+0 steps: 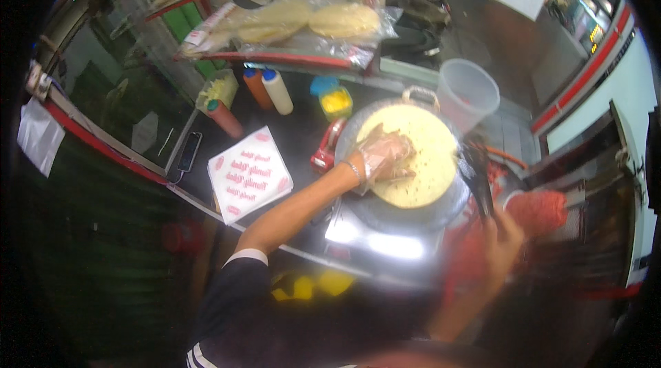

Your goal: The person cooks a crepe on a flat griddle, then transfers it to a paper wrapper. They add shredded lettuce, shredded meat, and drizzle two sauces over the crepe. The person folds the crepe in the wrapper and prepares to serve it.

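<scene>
A pale round flatbread (421, 154) with dark specks lies on a round dark griddle (385, 206). My left hand (382, 156), in a clear plastic glove, rests flat on the flatbread's left part with fingers spread. My right hand (502, 240) is blurred at the lower right and grips dark tongs (476, 175), which reach up along the griddle's right edge. A heap of reddish shredded food (533, 209) sits just right of the tongs.
A stack of white printed paper sheets (249, 174) lies left of the griddle. Squeeze bottles (267, 91), a yellow-filled tub (336, 101) and a clear plastic bucket (467, 92) stand behind. Bagged flatbreads (310, 22) rest on a shelf above. A phone (190, 151) lies at the counter's left edge.
</scene>
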Demonstrator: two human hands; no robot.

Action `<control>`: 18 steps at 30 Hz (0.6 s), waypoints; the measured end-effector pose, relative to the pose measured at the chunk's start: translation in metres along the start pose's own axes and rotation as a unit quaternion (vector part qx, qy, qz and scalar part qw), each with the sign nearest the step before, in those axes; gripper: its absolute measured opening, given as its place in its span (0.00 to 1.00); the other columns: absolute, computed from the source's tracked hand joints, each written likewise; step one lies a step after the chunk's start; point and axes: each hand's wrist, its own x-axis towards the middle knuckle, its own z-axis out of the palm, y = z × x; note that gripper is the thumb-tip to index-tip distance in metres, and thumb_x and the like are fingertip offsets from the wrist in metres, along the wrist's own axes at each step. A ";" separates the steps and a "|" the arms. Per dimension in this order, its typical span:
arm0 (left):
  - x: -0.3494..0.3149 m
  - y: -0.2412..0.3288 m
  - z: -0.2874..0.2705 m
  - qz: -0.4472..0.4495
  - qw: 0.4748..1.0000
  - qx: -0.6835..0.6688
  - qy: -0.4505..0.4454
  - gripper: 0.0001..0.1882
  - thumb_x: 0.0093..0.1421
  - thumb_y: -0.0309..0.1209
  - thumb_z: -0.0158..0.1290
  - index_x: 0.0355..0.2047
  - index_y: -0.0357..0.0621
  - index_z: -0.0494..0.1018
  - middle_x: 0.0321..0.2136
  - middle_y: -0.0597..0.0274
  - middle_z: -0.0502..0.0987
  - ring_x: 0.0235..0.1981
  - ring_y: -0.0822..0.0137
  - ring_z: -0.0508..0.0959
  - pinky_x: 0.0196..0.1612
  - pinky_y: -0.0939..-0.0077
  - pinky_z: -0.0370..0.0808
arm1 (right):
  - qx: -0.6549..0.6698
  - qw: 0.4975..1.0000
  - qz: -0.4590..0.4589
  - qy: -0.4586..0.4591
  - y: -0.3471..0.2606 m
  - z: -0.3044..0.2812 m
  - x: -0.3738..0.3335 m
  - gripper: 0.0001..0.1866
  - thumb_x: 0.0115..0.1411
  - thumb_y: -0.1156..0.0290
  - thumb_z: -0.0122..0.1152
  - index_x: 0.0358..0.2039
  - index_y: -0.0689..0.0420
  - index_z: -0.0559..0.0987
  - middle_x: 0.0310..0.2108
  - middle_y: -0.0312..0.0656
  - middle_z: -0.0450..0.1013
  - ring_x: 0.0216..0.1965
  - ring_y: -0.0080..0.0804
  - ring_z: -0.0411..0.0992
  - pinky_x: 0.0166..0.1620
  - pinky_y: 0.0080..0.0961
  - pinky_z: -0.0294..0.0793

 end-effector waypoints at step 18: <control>0.088 -0.165 -0.392 -0.159 0.960 0.210 0.093 0.20 0.70 0.44 0.65 0.58 0.51 0.89 0.54 0.53 0.90 0.53 0.55 0.88 0.62 0.63 0.81 | 0.200 0.943 0.164 0.209 0.022 0.014 -0.082 0.25 0.83 0.51 0.58 0.47 0.65 0.84 0.33 0.34 0.77 0.31 0.21 0.70 0.33 0.21 0.66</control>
